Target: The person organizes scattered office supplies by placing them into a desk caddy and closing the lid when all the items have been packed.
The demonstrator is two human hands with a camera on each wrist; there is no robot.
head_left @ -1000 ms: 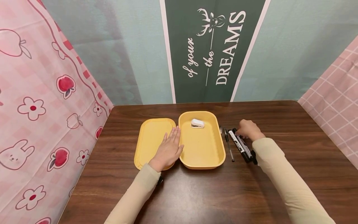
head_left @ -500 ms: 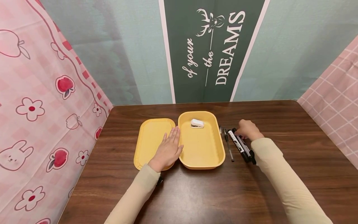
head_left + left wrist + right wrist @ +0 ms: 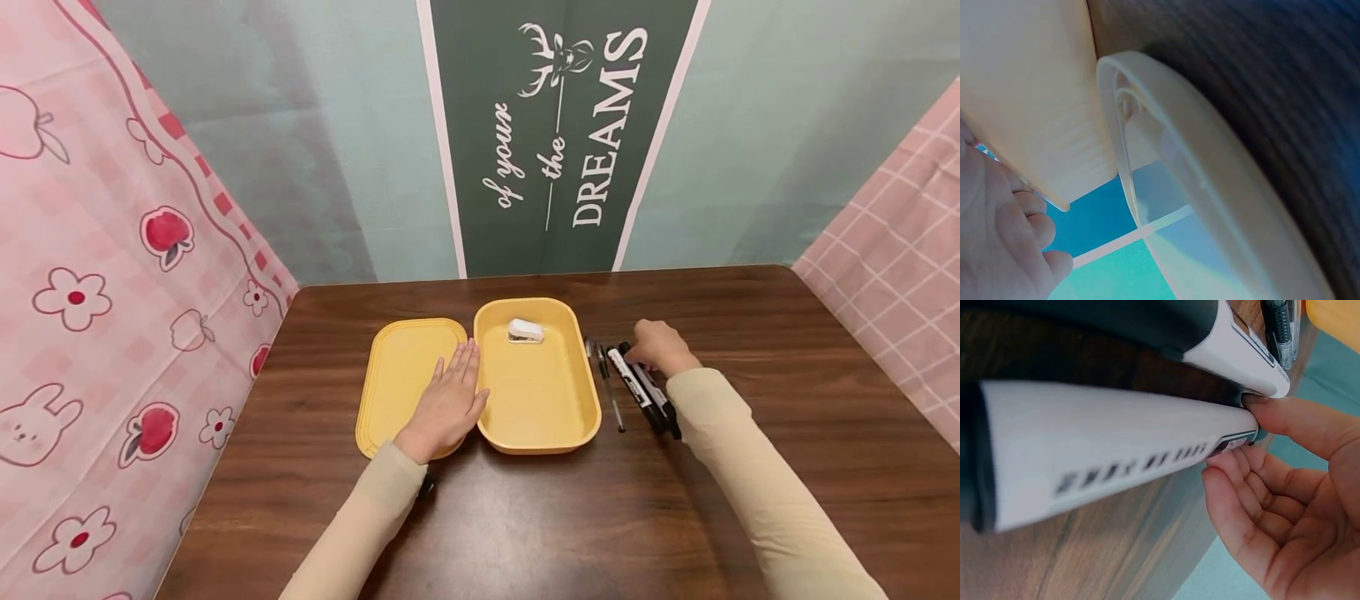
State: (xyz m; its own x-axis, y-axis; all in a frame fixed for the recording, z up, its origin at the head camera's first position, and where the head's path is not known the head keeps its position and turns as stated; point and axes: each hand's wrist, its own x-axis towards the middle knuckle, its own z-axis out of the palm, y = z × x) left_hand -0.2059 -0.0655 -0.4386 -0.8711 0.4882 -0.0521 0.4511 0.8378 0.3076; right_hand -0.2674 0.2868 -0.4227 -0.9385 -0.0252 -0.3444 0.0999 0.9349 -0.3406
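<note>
My left hand (image 3: 448,402) lies with straight fingers along the left wall of a yellow plastic box (image 3: 538,448), over the edge of its flat yellow lid (image 3: 405,367). A small white stapler (image 3: 526,330) sits inside the box, at the far end. Right of the box, my right hand (image 3: 662,347) pinches the far end of a white marker (image 3: 1116,453) with a black cap, thumb on one side and fingertips on the other. That marker lies slanted beside a second black-and-white marker (image 3: 630,379). The left wrist view shows the left fingers (image 3: 1038,228) by the box wall.
A thin clear pen (image 3: 611,392) with black ends lies between box and markers, with another pen's end (image 3: 589,347) beside it. All stand on a dark wooden table (image 3: 510,533). Behind it hangs a green curtain (image 3: 360,167); pink printed cloth (image 3: 112,333) borders the left.
The head view has shifted slightly, so everything appears a little further left. Both hands, the box and the markers keep their places relative to each other.
</note>
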